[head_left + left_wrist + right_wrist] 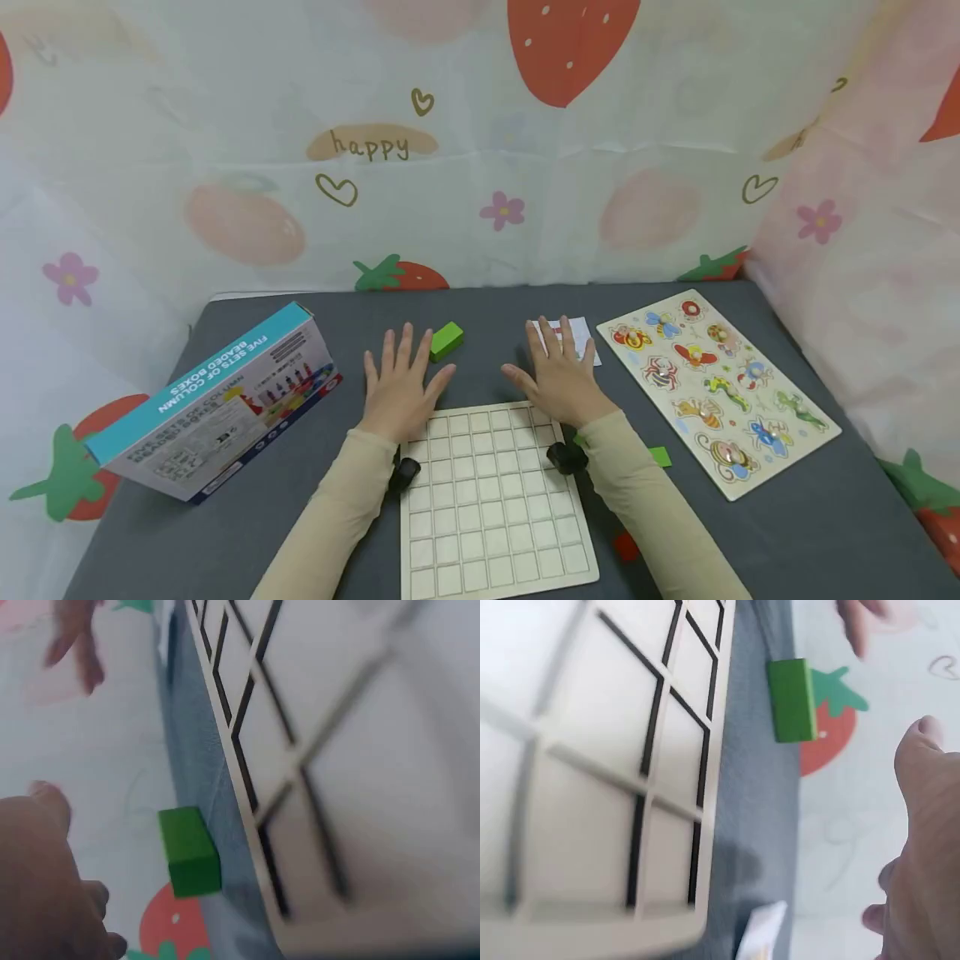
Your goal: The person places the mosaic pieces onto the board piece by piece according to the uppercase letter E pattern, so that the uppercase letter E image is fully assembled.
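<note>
A pale wooden board (487, 500) divided into square cells lies at the front middle of the grey table. Over its far left corner the left hand (401, 392) is spread palm down, holding nothing. Its mate, the right hand (558, 375), spreads its fingers over the far right corner, holding nothing either. Just beyond the left fingers is a green block (447, 342), seen also in the left wrist view as a green block (189, 851) beside the board's edge. A white printed card (581, 333) lies partly hidden under the right fingers.
At left stands a blue and white box (225, 408). On the right lies a white board with insect pictures (720, 392). Near the right forearm are a small green piece (660, 456) and a red piece (626, 547), partly covered. A printed cloth (480, 167) hangs behind.
</note>
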`<state>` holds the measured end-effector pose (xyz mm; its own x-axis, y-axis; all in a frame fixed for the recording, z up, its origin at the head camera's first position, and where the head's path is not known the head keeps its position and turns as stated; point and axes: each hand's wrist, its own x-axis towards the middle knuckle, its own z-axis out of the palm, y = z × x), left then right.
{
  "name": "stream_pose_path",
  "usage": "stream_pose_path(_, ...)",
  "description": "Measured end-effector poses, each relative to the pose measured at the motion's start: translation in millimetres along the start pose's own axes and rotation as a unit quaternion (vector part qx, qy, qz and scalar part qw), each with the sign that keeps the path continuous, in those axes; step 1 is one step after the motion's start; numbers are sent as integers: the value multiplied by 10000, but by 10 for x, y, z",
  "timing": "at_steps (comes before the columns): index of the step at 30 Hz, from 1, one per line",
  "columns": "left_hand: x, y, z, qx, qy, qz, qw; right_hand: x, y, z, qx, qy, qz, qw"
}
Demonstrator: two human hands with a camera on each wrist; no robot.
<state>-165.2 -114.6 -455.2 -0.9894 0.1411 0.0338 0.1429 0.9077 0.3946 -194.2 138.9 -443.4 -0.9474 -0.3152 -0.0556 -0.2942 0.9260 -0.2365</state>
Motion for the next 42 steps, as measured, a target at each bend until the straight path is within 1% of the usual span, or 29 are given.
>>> stream_pose_path(4, -412, -179, -30, -338, -72, -5, 9994, -291, 168, -82, 116, -81, 44, 9999)
stream_pose_path(7, -694, -313, 1, -522, -311, 34, 9981, -528, 339, -168, 51, -275, 31, 9996)
stream_pose_path(9, -807, -388, 40, -677, -475, 210, 9964, -646, 454, -209, -15, -400, -80, 9992)
stream_pose_path(11, -871, -458, 78, -817, -552, 412, 9943, -703, 550, -222, 20, -419, -314, 9986)
stream_pose_path(13, -900, -524, 108, -902, -547, 564, 9928, -710, 621, -196, 167, -355, -611, 9974)
stream_pose_path(14, -909, -555, 122, -916, -530, 612, 9925, -703, 648, -171, 325, -338, -738, 9962)
stream_pose_path(17, -917, -629, 159, -930, -466, 667, 9923, -663, 687, -92, 555, -219, -1091, 9922)
stream_pose_path(19, -912, -658, 183, -917, -423, 730, 9922, -647, 695, -48, 611, -158, -1192, 9909)
stream_pose_path(21, -904, -675, 203, -885, -333, 798, 9923, -640, 698, -17, 559, -68, -1254, 9905)
stream_pose_path(24, -899, -685, 221, -827, -203, 857, 9927, -646, 699, 1, 550, -44, -1262, 9905)
stream_pose_path(33, -869, -664, 239, -824, -18, 911, 9924, -658, 718, 1, 469, 27, -1267, 9908)
stream_pose_path(38, -877, -664, 273, -783, -39, 891, 9929, -667, 727, 15, 445, -29, -1219, 9915)
stream_pose_path(42, -886, -664, 295, -773, -114, 845, 9934, -666, 728, 31, 438, -90, -1114, 9928)
